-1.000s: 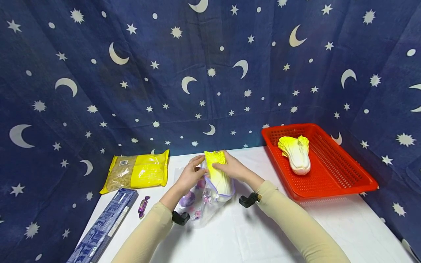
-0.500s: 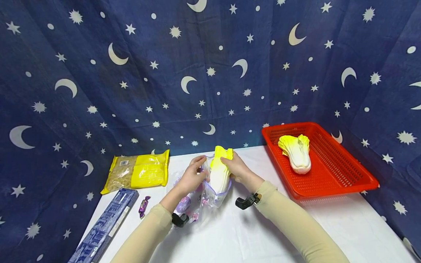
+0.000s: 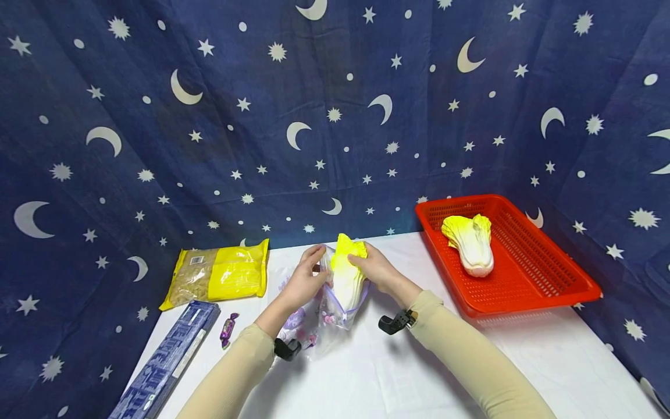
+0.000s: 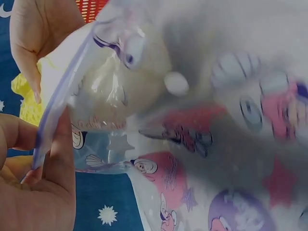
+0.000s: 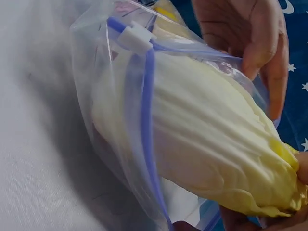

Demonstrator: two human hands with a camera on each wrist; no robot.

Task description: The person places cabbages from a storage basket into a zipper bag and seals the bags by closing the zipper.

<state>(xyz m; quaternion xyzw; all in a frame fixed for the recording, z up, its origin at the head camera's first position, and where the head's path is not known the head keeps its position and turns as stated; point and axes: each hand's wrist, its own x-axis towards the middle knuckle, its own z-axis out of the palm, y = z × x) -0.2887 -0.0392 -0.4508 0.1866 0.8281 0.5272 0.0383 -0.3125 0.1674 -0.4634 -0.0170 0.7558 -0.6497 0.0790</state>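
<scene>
Left hand [image 3: 305, 281] is pinching the mouth of a clear zip bag [image 3: 339, 326] between thumb and fingers. Right hand [image 3: 381, 271] is gripping the leafy end of a cabbage [image 3: 348, 286]; leaves are hiding some fingers. The cabbage is resting root end inside the zip bag, leaves protruding; printed film is partly masking the root. Left of the zip bag, a blue box [image 3: 166, 364] is running off the head view's lower edge. Right of it, a red basket [image 3: 528, 278] is holding a second cabbage [image 3: 473, 247].
</scene>
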